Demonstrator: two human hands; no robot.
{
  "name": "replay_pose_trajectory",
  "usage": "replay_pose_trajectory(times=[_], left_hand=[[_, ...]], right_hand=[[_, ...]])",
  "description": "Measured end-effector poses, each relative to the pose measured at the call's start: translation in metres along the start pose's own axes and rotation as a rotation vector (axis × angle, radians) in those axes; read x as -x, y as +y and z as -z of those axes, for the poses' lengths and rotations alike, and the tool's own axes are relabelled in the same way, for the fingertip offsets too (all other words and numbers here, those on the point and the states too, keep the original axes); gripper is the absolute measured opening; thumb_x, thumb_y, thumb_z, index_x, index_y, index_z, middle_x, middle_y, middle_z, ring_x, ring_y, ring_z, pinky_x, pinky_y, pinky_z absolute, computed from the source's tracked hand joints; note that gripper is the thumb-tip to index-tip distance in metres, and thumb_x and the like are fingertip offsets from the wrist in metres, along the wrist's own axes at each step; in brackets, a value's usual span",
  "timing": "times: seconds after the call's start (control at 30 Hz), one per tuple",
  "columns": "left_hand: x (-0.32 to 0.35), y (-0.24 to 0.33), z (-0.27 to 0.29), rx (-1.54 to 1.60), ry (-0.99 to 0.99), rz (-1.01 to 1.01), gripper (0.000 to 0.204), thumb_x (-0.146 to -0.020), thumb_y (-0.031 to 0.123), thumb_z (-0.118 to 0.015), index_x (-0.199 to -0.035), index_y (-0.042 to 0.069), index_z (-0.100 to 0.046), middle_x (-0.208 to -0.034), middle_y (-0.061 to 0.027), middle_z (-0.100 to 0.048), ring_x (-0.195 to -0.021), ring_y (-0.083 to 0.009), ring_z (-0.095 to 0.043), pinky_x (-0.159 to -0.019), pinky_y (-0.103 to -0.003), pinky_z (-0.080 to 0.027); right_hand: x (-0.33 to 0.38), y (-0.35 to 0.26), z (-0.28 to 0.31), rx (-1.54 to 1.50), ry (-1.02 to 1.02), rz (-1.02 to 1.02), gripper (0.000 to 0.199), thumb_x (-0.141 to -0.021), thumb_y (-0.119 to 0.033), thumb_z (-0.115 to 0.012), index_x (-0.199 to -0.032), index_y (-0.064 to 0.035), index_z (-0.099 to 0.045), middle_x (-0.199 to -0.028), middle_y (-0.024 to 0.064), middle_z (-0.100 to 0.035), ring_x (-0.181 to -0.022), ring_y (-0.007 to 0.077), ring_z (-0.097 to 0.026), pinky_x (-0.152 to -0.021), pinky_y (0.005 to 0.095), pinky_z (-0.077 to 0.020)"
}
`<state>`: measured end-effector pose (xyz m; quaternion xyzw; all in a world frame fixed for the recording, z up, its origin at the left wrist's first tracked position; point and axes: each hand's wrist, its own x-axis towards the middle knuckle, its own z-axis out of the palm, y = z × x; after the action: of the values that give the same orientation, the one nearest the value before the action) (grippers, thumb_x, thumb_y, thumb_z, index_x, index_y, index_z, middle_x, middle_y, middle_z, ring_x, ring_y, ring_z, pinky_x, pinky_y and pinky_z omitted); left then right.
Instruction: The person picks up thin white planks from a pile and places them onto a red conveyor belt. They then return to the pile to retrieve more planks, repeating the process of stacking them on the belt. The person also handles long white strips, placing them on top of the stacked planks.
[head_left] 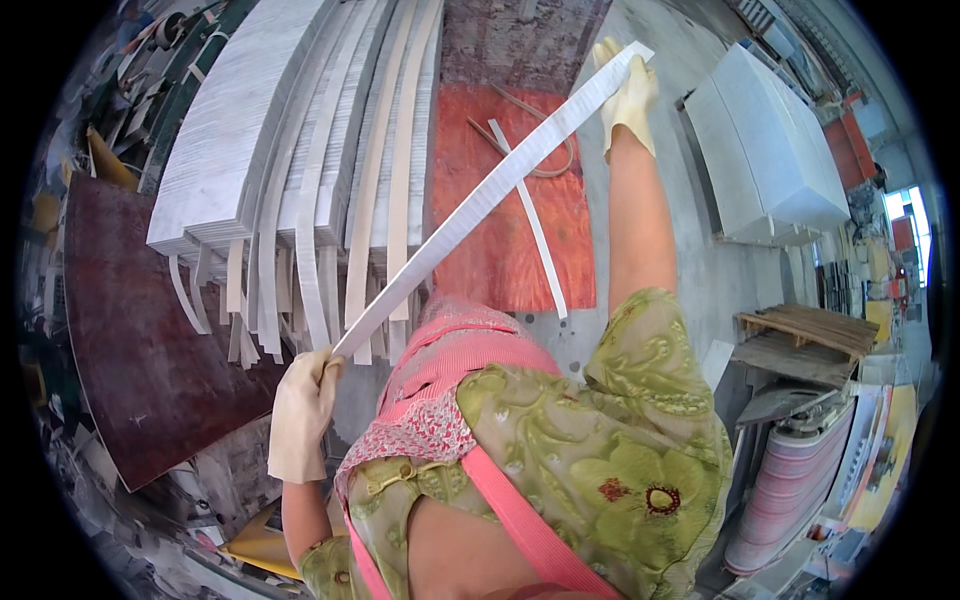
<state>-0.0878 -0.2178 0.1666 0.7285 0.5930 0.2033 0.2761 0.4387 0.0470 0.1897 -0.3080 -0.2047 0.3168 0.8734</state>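
A long, narrow white strip (475, 200) slants across the view in front of me, held taut or stiff between both hands. My left hand (302, 410), in a cream glove, pinches its lower end. The other end, at the far right, is gripped by my gloved right hand (630, 95), arm stretched out. Left of the strip stand stacks of grey-white slabs (235, 110) with ridged edges. Several pale strips (322, 150) lie over these stacks and hang down past their near ends.
A red board (470, 240) lies beyond me, with another white strip (535, 230) and a brown band (550, 172) on it. At left is a dark red-brown panel (150, 330). On the right are a large white block stack (770, 140), wooden pallets (810, 335) and a pinkish roll (785, 500).
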Motion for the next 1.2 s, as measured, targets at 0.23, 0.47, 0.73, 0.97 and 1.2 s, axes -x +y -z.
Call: replay_pose_trajectory(times=[0.23, 0.47, 0.73, 0.97, 1.2], left_hand=[[-0.016, -0.009, -0.003, 0.217, -0.117, 0.232, 0.022, -0.103, 0.014, -0.053, -0.114, 0.001, -0.067, -0.086, -0.0085, -0.071, -0.075, -0.0161, -0.071, -0.071, -0.031, -0.055], [-0.020, -0.008, 0.007, 0.250, -0.108, 0.269, 0.030, -0.106, 0.015, -0.050, -0.126, -0.004, -0.063, -0.088, -0.0077, -0.071, -0.072, -0.0111, -0.065, -0.071, -0.027, -0.056], [-0.011, -0.004, 0.014, 0.277, -0.082, 0.322, 0.030, -0.104, 0.018, -0.053, -0.123, -0.001, -0.066, -0.084, -0.0058, -0.070, -0.069, -0.0100, -0.065, -0.067, -0.026, -0.054], [-0.015, 0.003, 0.009, 0.289, -0.185, 0.331, 0.030, -0.104, 0.019, -0.053, -0.121, -0.002, -0.066, -0.083, -0.0058, -0.069, -0.067, -0.0099, -0.064, -0.066, -0.026, -0.054], [-0.017, 0.010, -0.008, 0.408, -0.403, 0.467, 0.031, -0.105, 0.022, -0.053, -0.124, 0.000, -0.064, -0.084, -0.0082, -0.072, -0.067, -0.0120, -0.068, -0.065, -0.027, -0.054]], right_hand=[[0.001, -0.036, 0.017, 0.046, -0.114, 0.136, 0.025, -0.102, -0.006, -0.042, -0.121, 0.0087, -0.044, -0.116, 0.0363, -0.064, -0.089, 0.0444, -0.072, -0.081, 0.0519, -0.0617], [-0.004, -0.064, 0.031, 0.113, -0.197, 0.154, 0.037, -0.089, -0.004, -0.057, -0.125, 0.0036, -0.055, -0.110, 0.0268, -0.070, -0.084, 0.0349, -0.073, -0.079, 0.0420, -0.0638], [-0.002, -0.064, 0.033, 0.242, -0.110, 0.249, 0.026, -0.092, -0.005, -0.059, -0.118, 0.0020, -0.059, -0.092, 0.0199, -0.071, -0.070, 0.0314, -0.072, -0.058, 0.0377, -0.0607], [-0.005, -0.073, 0.057, 0.348, -0.010, 0.251, 0.025, -0.094, -0.004, -0.056, -0.118, -0.0012, -0.061, -0.089, 0.0188, -0.070, -0.064, 0.0289, -0.070, -0.053, 0.0358, -0.0574], [-0.006, -0.056, 0.067, 0.583, -0.035, -0.008, 0.031, -0.104, -0.010, -0.044, -0.129, 0.0075, -0.046, -0.116, 0.0362, -0.065, -0.094, 0.0357, -0.070, -0.086, 0.0428, -0.0581]])
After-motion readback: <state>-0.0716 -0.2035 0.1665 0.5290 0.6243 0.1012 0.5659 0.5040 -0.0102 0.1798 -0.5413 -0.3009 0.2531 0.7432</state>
